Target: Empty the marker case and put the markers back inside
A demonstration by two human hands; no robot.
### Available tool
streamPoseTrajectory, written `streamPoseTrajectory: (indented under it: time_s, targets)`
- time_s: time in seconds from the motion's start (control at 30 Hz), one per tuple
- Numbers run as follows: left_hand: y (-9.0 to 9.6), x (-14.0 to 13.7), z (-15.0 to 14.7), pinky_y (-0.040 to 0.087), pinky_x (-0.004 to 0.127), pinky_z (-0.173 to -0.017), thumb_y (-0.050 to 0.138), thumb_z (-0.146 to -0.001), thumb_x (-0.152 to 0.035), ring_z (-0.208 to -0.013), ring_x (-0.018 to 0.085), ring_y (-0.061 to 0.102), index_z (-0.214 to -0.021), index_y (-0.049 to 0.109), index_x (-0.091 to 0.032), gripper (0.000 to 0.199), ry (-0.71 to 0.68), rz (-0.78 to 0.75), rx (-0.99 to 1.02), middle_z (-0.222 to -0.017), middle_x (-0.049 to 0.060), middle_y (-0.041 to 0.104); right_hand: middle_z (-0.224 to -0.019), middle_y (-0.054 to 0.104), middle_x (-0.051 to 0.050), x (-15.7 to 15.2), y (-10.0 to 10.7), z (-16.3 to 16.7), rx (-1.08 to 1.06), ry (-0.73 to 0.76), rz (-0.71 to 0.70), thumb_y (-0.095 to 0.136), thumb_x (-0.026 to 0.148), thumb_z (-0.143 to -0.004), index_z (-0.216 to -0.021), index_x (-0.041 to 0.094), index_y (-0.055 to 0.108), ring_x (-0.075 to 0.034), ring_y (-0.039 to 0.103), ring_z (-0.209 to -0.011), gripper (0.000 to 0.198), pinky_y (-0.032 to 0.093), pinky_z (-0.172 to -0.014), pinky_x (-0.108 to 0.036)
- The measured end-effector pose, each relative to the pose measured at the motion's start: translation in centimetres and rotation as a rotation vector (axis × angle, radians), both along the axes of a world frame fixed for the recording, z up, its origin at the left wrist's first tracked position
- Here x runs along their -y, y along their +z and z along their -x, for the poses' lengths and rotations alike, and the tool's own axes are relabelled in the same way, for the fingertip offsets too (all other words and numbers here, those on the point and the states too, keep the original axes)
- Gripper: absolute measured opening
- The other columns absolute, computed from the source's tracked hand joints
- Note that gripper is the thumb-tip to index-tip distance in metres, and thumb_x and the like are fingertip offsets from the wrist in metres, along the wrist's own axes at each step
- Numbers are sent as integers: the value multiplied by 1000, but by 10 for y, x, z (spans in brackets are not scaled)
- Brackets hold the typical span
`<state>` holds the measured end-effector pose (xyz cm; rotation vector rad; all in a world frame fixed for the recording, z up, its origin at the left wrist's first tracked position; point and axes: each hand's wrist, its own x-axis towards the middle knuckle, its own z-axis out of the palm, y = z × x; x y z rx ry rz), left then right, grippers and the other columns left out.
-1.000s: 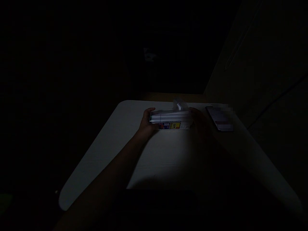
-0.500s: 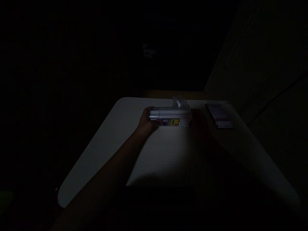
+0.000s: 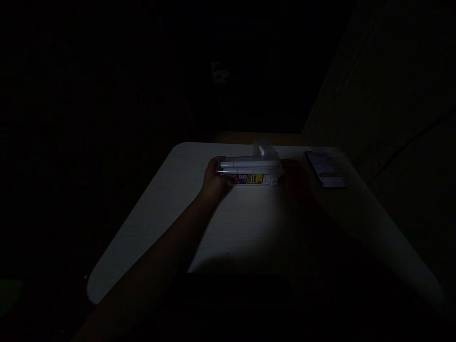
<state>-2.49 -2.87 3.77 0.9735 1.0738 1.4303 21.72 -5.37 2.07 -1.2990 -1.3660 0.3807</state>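
Note:
In the dim head view, a clear plastic case of white markers point(image 3: 249, 165) lies lengthwise on the white table point(image 3: 235, 228). A blue and yellow label shows on its near side, and a clear carry handle or flap sticks up at its right. My left hand point(image 3: 213, 183) is closed round the left end, thumb in front and fingers behind. Deep in shadow, my right hand point(image 3: 294, 178) is against the right end with its fingers curled there; most of that hand is hard to make out.
A phone-like flat device point(image 3: 326, 170), partly blurred, lies at the table's right rear. Beyond the far edge stands a dark panel point(image 3: 256, 95). A wall point(image 3: 392, 104) with a cable rises at the right. Darkness hides the left side.
The case and both hands have shifted very slightly left, and the case has tipped a little, so more of the markers shows. Both hands stay at its ends.

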Motion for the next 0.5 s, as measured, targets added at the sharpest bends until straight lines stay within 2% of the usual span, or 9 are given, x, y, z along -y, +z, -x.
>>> streamPoseTrajectory:
  time_s: [0.13, 0.27, 0.4, 0.5]
  targets:
    - [-2, -3, 1, 44, 24, -59, 62, -39, -8, -82, 18, 57, -101, 60, -26, 64, 13, -11, -18, -95, 1, 60, -125, 78, -14, -1, -3, -3, -29, 54, 2, 44, 76, -100, -117, 23, 74, -27, 74, -116, 63, 60, -107, -52]
    - [-2, -3, 1, 43, 26, -60, 62, -39, -11, -83, 19, 57, -103, 59, -26, 66, 7, 11, -33, -96, 2, 59, -133, 76, -14, -4, -6, -7, 53, 150, 11, 54, 73, -99, -123, 24, 75, -28, 71, -127, 58, 58, -113, -51]
    - [0, -1, 0, 41, 27, -60, 61, -40, -12, -83, 20, 56, -106, 57, -26, 68, -6, 13, -37, -94, 2, 56, -125, 77, -13, -8, -8, -12, 50, 80, 11, 56, 70, -97, -116, 25, 76, -29, 73, -117, 53, 62, -103, -52]
    - [1, -1, 0, 41, 28, -59, 61, -39, -10, -83, 20, 56, -105, 57, -25, 67, 1, 14, -32, -94, 2, 57, -121, 78, -11, -9, -9, -15, 69, 81, 15, 58, 65, -99, -117, 26, 76, -27, 74, -112, 47, 63, -101, -49]
